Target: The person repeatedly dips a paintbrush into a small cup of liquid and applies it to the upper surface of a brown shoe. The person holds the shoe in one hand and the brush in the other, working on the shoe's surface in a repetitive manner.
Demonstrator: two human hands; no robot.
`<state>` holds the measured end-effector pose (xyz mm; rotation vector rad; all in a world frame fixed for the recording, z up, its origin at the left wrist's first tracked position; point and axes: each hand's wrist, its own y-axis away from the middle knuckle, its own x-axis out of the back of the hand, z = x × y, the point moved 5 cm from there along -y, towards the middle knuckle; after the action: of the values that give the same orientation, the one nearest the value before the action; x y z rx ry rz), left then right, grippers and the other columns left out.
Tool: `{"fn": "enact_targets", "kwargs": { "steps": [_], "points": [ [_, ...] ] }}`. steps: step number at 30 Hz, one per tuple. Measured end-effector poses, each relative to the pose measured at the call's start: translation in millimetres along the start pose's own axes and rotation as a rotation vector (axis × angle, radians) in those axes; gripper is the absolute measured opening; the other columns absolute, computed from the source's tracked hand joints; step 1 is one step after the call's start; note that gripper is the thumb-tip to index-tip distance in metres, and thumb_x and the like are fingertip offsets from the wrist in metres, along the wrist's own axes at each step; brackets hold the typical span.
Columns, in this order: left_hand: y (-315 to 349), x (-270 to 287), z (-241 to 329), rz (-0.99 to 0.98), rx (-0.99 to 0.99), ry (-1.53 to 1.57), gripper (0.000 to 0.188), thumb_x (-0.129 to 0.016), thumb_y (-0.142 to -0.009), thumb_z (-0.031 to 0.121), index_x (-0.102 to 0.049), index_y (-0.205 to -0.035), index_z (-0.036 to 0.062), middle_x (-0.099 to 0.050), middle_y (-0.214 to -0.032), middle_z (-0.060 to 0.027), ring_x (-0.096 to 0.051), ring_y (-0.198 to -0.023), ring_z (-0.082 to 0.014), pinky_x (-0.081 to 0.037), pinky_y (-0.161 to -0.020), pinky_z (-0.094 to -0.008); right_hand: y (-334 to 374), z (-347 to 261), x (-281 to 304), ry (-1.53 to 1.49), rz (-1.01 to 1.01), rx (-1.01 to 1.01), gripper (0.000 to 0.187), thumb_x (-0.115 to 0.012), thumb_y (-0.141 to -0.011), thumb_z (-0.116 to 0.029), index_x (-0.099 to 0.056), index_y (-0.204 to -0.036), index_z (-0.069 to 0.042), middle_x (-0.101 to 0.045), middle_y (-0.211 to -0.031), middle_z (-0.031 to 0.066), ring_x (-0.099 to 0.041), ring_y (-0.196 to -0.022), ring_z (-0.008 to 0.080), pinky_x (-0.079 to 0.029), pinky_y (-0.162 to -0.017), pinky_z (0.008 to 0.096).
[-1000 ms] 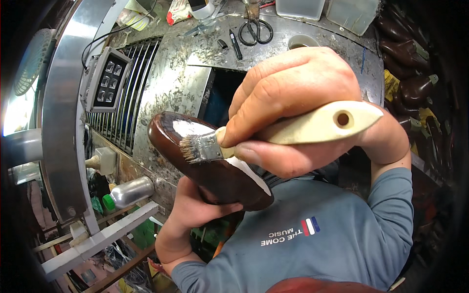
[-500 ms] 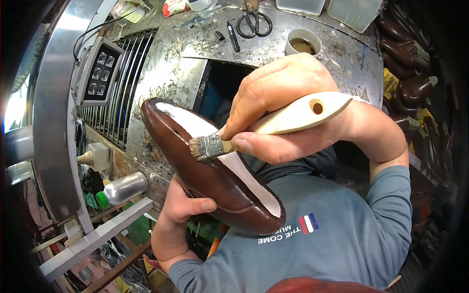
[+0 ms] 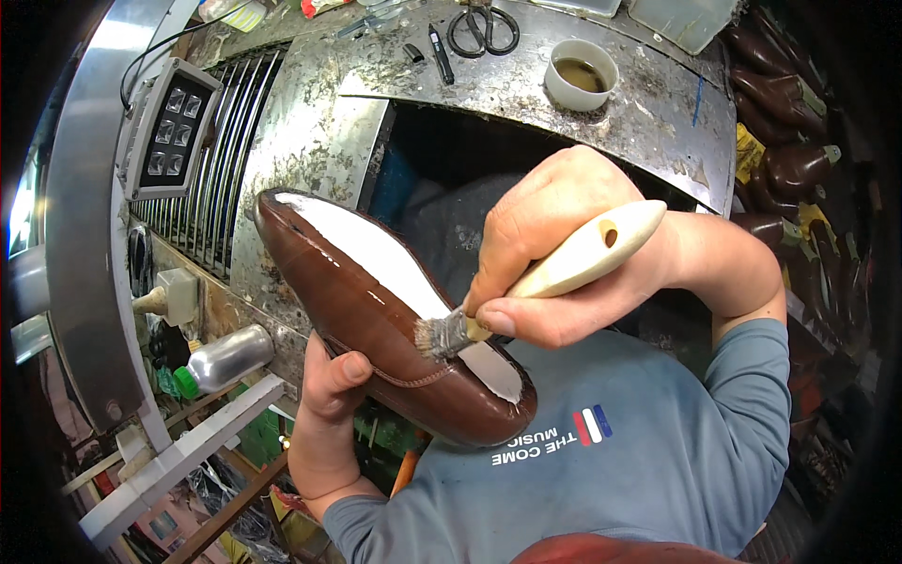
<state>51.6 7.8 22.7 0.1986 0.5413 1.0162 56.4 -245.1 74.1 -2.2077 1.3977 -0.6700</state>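
I see the right hand (image 3: 559, 216) pinching the brush (image 3: 584, 254), bristles (image 3: 433, 337) on the shoe (image 3: 371, 324) right by its white strip (image 3: 376, 252); one slip there could smear that white. My left hand (image 3: 334, 381) clasps the shoe in front of the shirt (image 3: 648, 451); a loosening grip could let it twist. Beyond, a cup (image 3: 571, 97) sits on the bench (image 3: 648, 122).

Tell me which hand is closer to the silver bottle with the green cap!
Left. The left hand, holding the brown shoe, is just right of the silver bottle; the right hand, with the brush, is farther right, across the shoe.
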Motion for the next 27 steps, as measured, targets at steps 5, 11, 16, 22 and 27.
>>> {"fn": "enact_targets", "kwargs": {
  "steps": [5, 11, 16, 22, 27],
  "points": [
    [-1, 15, -8, -0.041, -0.005, 0.045, 0.085, -0.079, -0.082, 0.04, -0.042, -0.141, -0.0083, -0.061, -0.13, -0.0198, -0.063, -0.116, -0.0292, -0.051, -0.099, -0.0405, 10, -2, -5, -0.172, -0.026, -0.088, 0.005, -0.075, -0.081, -0.008, -0.074, -0.08, -0.003, -0.071, -0.071, 0.0074, -0.069, -0.059, 0.0203, -0.055, -0.053, 0.0285],
    [3, 34, -30, -0.212, -0.134, 0.111, 0.061, -0.044, -0.104, 0.039, -0.04, -0.148, -0.0018, -0.053, -0.145, -0.0174, -0.054, -0.131, -0.031, -0.043, -0.11, -0.047, 32, 0, 61, 0.103, 0.259, -0.165, 0.015, -0.076, -0.085, -0.014, -0.075, -0.092, 0.0, -0.074, -0.083, 0.0079, -0.07, -0.07, 0.0151, -0.055, -0.064, 0.0275],
    [-2, 47, -42, -0.172, -0.204, 0.028, 0.058, -0.038, -0.106, 0.041, -0.04, -0.15, 0.0036, -0.052, -0.147, -0.0158, -0.054, -0.131, -0.0307, -0.044, -0.11, -0.0454, 88, 43, 169, 0.758, 0.483, -0.521, 0.021, -0.075, -0.088, -0.027, -0.077, -0.099, -0.009, -0.076, -0.089, 0.0086, -0.073, -0.083, 0.015, -0.056, -0.073, 0.0278],
    [-12, 36, -39, -0.079, -0.172, 0.003, 0.059, -0.046, -0.103, 0.041, -0.045, -0.146, 0.0004, -0.058, -0.138, -0.0173, -0.059, -0.124, -0.0307, -0.047, -0.106, -0.045, 107, 96, 184, 1.189, 0.324, -0.669, 0.022, -0.074, -0.084, -0.032, -0.076, -0.097, -0.013, -0.074, -0.09, 0.0102, -0.071, -0.084, 0.0292, -0.056, -0.075, 0.0367],
    [-12, 28, -34, -0.004, -0.168, -0.002, 0.06, -0.049, -0.102, 0.043, -0.046, -0.144, -0.0007, -0.059, -0.137, -0.0171, -0.06, -0.122, -0.0307, -0.047, -0.105, -0.0461, 95, 93, 181, 1.202, 0.349, -0.574, 0.02, -0.076, -0.086, -0.025, -0.076, -0.099, -0.011, -0.074, -0.09, 0.0091, -0.072, -0.081, 0.0233, -0.056, -0.074, 0.032]
  ]
}}
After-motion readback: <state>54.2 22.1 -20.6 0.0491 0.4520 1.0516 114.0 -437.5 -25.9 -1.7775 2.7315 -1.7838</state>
